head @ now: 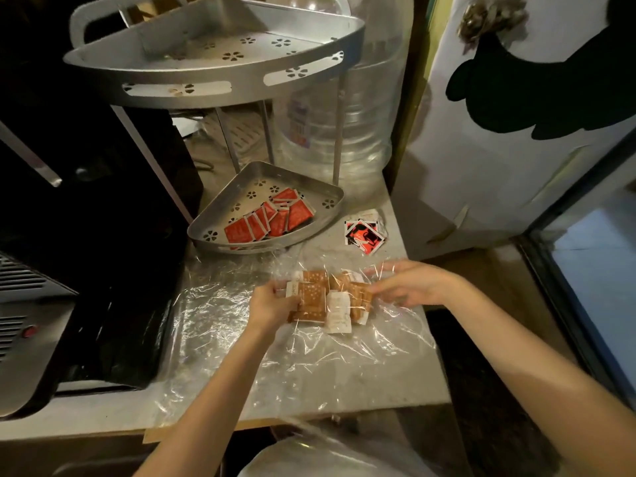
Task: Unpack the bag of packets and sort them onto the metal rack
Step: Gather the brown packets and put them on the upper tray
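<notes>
Both hands meet over a clear plastic bag (241, 325) spread flat and crinkled on the desk (378, 383). The left hand (272, 306) has its fingers curled round the near-left edge of a stack of brown packets (311, 297), holding it, while the right hand (409, 287) reaches in from the other side, its fingers stretched toward the brown and white packets (339, 313) at the heap's right edge (whether they pinch a packet or only touch the film there cannot be told, since the plastic blurs them). Beyond the fingers of both hands stands the metal rack (213, 74), its lower tray (327, 215) holding a loose fan of red packets (268, 218); its upper tray shows only flower-shaped cut-outs. Just past the right fingers, beside the lower tray, a small pile of red-and-black packets (364, 234) lies on the desk. A large clear water bottle (340, 132) stands behind the rack, and a dark appliance (86, 201) sits well left of the left fingers.
</notes>
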Available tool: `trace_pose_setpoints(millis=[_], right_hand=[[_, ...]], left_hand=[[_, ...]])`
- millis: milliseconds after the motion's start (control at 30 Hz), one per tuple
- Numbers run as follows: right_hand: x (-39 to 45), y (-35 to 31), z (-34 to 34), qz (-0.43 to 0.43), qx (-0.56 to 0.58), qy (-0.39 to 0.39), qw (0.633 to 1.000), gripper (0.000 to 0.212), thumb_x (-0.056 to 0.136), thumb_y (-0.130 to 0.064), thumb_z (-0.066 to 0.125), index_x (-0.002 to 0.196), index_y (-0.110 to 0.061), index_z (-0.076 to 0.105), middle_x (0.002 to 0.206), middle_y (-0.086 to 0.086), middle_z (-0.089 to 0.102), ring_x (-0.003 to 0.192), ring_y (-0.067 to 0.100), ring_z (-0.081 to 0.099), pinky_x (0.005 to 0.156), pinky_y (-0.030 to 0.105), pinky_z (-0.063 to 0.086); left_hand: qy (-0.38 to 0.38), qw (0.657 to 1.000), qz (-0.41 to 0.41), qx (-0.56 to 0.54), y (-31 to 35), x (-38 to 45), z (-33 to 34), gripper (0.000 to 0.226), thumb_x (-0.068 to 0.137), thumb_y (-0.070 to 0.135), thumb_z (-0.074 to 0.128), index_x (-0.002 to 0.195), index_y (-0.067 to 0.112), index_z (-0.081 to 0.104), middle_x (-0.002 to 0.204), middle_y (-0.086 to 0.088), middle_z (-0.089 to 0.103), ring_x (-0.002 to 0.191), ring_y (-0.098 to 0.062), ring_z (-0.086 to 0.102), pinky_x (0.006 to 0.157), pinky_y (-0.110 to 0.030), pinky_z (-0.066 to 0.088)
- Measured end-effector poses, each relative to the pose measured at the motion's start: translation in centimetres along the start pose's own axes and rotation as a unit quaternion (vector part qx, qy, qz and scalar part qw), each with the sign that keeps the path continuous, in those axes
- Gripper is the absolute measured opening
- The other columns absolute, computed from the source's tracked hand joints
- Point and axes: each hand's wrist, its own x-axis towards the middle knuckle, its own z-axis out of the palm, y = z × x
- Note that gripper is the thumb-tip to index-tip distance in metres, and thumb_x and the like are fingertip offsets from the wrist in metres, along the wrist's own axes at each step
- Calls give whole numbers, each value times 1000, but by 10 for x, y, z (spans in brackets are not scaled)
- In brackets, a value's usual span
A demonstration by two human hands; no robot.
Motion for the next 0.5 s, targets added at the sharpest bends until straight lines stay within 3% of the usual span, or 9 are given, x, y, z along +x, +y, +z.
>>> trace_pose_setpoints(millis=[100, 200, 267, 333, 400, 433, 500], right_hand=[[2, 7, 8, -9, 46, 53, 998, 38, 75, -20, 73, 110, -8, 63, 101, 6, 65, 90, 18, 58, 68, 28, 43], [3, 15, 15, -23, 47, 107, 993, 22, 75, -30, 72, 92, -17, 67, 99, 3, 67, 96, 19, 60, 80, 33, 48], [-2, 16, 21, -35, 59, 123, 990, 18, 78, -36, 68, 88, -22, 64, 95, -1, 65, 95, 18, 60, 73, 31, 49], [-9, 15, 27, -37, 90, 111, 989, 21, 80, -39, 66, 92, -23, 62, 92, -3, 64, 88, 16, 60, 60, 27, 48], [-11, 15, 33, -45, 108, 80, 990, 34, 72, -40, 73, 97, -19, 64, 93, 1, 68, 85, 17, 64, 64, 30, 54], [-12, 16, 37, -52, 99, 71, 991, 43, 66, -39, 79, 99, -15, 65, 94, 4, 71, 86, 19, 67, 69, 32, 56], [-9, 19, 45, -62, 69, 72, 993, 55, 53, -31, 87, 100, -10, 67, 95, 6, 73, 88, 20, 70, 81, 37, 57]], left_hand=[[-2, 1000, 2, -3, 0, -1, 0, 27, 81, -7, 58, 106, 3, 59, 96, -16, 67, 86, -32, 68, 69, -41, 58], [-27, 999, -6, -17, 0, -4, 0, 17, 82, -4, 58, 97, 2, 62, 88, -16, 67, 77, -31, 66, 64, -38, 58], [-53, 998, -4, -19, -1, -6, 0, 11, 80, 0, 60, 89, -3, 64, 83, -19, 65, 69, -27, 59, 63, -33, 49], [-76, 997, -3, -15, 0, -8, 2, 12, 79, 1, 61, 89, -6, 64, 85, -23, 64, 69, -26, 58, 65, -35, 47], [-97, 995, -6, -9, 1, -8, 5, 16, 81, -1, 58, 95, -6, 63, 94, -26, 67, 75, -28, 63, 75, -40, 53], [-105, 994, -6, -2, 2, -9, 7, 18, 82, -1, 58, 100, -4, 62, 96, -23, 68, 75, -27, 65, 72, -36, 55], [-110, 994, -7, 6, 2, -12, 11, 21, 84, 0, 58, 105, 2, 60, 93, -14, 68, 70, -19, 65, 53, -21, 55]])
